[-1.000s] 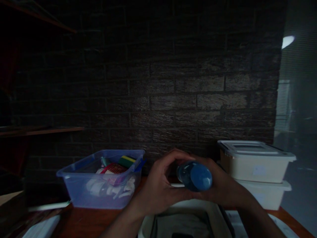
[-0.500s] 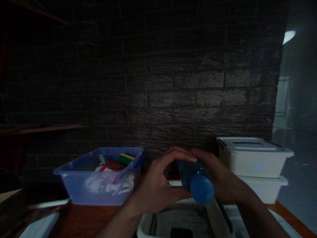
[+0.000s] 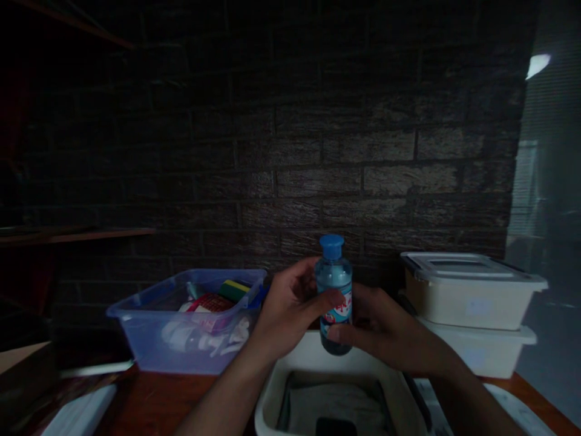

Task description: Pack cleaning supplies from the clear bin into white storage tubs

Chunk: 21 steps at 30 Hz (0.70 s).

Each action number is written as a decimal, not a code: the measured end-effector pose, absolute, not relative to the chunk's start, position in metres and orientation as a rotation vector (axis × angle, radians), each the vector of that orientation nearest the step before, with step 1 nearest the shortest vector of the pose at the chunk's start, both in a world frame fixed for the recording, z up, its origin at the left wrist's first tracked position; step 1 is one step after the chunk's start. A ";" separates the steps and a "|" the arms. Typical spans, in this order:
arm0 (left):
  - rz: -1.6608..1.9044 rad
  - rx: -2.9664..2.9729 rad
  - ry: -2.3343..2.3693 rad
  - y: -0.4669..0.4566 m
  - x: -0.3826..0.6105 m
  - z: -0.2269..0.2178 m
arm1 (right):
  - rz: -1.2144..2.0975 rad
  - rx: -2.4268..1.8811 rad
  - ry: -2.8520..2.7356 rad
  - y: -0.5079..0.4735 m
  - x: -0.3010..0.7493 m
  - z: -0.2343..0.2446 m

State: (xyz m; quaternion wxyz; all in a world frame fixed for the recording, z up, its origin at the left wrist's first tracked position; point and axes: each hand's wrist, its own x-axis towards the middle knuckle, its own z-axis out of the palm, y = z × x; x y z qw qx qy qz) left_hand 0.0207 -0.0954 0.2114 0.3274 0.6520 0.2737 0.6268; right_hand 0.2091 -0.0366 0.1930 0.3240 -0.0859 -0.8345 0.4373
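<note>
A small clear bottle (image 3: 334, 278) with blue liquid, a blue cap and a red-and-white label stands upright in the air in front of me. My left hand (image 3: 290, 309) grips its left side with thumb and fingers. Its lower right side and base rest in the wrapped fingers of my right hand (image 3: 381, 330). Both hands hold it above the far rim of an open white bin (image 3: 281, 393) close to me.
A translucent blue tub (image 3: 149, 339) with several small items sits on the wooden table at the left. Two stacked white lidded boxes (image 3: 472, 297) stand at the right. A dark brick wall is behind, with a shelf (image 3: 77, 235) at left.
The bottle was lying tilted with its base toward me; it has been turned upright, cap up, and raised a little between both hands.
</note>
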 end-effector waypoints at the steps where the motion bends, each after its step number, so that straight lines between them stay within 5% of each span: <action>1: 1.639 1.687 0.716 -0.094 0.020 0.212 | 1.152 -0.220 -2.169 -0.037 0.208 0.192; 21: 1.722 1.181 0.529 -0.090 0.028 0.214 | 1.664 -0.078 -1.957 -0.035 0.198 0.193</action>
